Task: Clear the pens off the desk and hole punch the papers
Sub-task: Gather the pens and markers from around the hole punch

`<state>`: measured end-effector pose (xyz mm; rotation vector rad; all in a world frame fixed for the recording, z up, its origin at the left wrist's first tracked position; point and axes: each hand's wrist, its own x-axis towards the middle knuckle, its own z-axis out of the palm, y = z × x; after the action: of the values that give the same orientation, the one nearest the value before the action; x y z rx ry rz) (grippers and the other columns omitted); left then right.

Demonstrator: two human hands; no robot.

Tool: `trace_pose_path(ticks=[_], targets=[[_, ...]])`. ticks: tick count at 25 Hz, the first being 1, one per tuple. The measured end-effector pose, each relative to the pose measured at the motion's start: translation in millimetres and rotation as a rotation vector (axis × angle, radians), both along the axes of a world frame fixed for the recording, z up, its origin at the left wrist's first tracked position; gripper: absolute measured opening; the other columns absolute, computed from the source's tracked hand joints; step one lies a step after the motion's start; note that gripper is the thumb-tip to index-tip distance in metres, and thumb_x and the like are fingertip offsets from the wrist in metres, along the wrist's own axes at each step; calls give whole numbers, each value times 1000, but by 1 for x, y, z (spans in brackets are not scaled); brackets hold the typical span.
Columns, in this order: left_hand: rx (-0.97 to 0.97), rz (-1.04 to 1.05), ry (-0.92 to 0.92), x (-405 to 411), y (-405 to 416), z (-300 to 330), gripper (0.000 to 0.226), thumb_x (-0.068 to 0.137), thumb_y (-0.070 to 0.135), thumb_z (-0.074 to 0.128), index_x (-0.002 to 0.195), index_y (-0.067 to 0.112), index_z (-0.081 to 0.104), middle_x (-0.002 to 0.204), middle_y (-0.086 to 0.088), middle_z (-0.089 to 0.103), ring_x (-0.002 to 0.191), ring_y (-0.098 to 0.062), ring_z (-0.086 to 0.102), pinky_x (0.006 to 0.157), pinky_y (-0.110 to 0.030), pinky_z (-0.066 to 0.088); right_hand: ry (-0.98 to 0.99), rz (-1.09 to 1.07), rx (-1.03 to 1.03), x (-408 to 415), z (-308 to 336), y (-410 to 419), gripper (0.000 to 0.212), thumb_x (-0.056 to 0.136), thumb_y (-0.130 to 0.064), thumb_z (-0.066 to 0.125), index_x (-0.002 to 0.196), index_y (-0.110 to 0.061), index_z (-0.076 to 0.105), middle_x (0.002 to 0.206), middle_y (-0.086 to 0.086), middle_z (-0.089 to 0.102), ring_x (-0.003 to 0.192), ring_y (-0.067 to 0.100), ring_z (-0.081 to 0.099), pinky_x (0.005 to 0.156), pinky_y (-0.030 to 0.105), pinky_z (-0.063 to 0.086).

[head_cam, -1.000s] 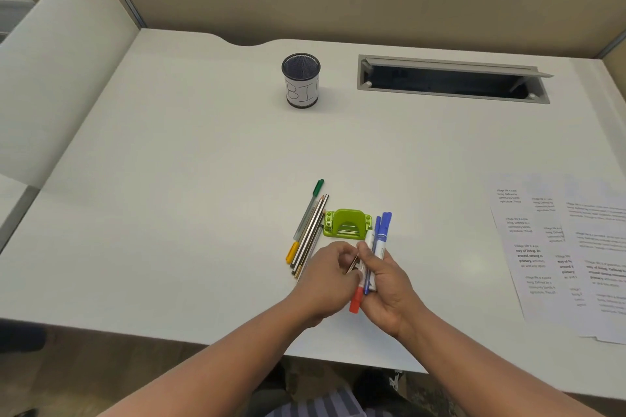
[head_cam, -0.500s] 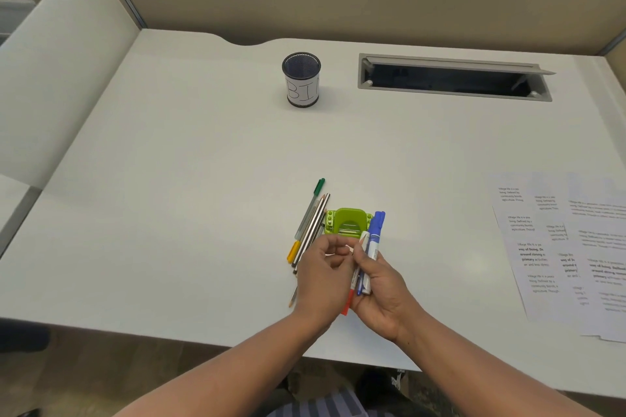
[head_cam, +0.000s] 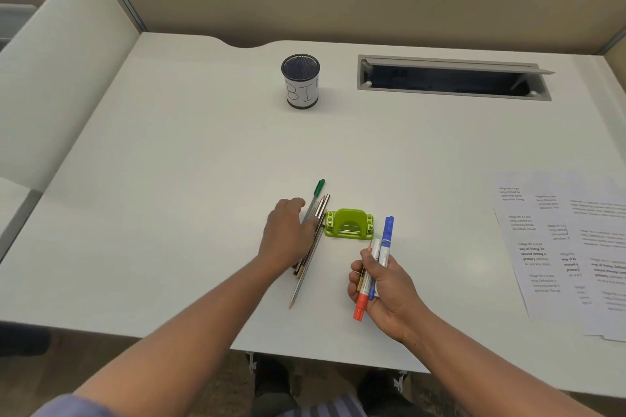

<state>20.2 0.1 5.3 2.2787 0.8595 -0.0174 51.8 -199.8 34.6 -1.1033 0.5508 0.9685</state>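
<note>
Hands split: right hand [head_cam: 382,284] stays clamped on the markers [head_cam: 382,254], left hand [head_cam: 288,234] drops flat onto the loose pens [head_cam: 313,237] — next batch.

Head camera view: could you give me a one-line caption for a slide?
Right hand grips markers while left hand reaches for pens beside the green hole punch.

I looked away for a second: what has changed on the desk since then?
The left hand left the right hand and moved left onto the loose pens beside the green hole punch. The right hand drew back slightly, keeping its grip on the markers. Punch, bin cup and papers stayed put.
</note>
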Motion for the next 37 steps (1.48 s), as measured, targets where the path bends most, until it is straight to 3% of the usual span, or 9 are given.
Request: trace_pose_path(ticks=[4,8,13,19,23,25,28,31,37], targets=[[23,-9,158,19,14,2,17,96,27,61,105,12,61,105,-4,65,88,-23,60,71,-33,46,-49,24,-56,3,-2,2,15,101,-21,58,114,-14,56,79,11,64,69,21,62,66,37,56],[21,-35,240,23,26,9,13,90,12,57,102,14,59,99,-2,63,83,-22,59,64,-29,45,-83,40,-94,7,-3,4,16,101,-23,57,113,-13,56,82,12,64,70,22,62,66,36,57],[39,-76,370,1,32,13,12,86,12,52,98,10,56,91,-3,59,75,-21,53,55,-27,36,-80,52,-98,7,-3,6,15,101,-23,57,112,-13,56,84,13,64,71,22,63,65,36,57],[62,-80,381,-20,30,13,9,94,17,48,87,12,47,87,-3,56,71,-20,50,56,-30,36,-81,58,-95,6,-1,9,12,102,-22,56,111,-14,56,82,13,63,71,22,62,65,36,56],[-271,9,193,-22,20,12,12,105,21,36,105,13,46,95,-8,57,75,-21,53,70,-40,54,-77,62,-95,5,-2,11,12,102,-22,56,112,-15,56,83,13,63,72,22,62,65,35,56],[-311,25,157,-21,6,9,18,106,23,34,111,11,46,97,-10,58,74,-22,52,68,-37,50,-75,61,-95,5,-2,12,13,102,-22,56,113,-15,56,83,13,63,72,22,61,66,35,56],[-171,32,143,-18,-10,2,31,99,43,54,105,13,50,91,-3,58,76,-21,53,63,-34,39,-75,57,-104,4,-3,12,13,102,-22,56,113,-15,57,83,13,63,70,21,62,65,35,56],[-28,1,213,-15,-14,-3,34,89,44,69,97,15,54,94,-1,58,84,-22,57,67,-33,42,-73,46,-103,4,-3,12,13,101,-21,57,112,-14,57,82,13,63,69,21,62,66,35,56],[54,-67,337,-12,-17,0,29,93,42,60,96,17,46,105,-6,61,86,-24,52,71,-32,41,-66,47,-118,3,-3,11,12,101,-21,57,111,-15,57,85,13,64,71,22,62,67,36,57]])
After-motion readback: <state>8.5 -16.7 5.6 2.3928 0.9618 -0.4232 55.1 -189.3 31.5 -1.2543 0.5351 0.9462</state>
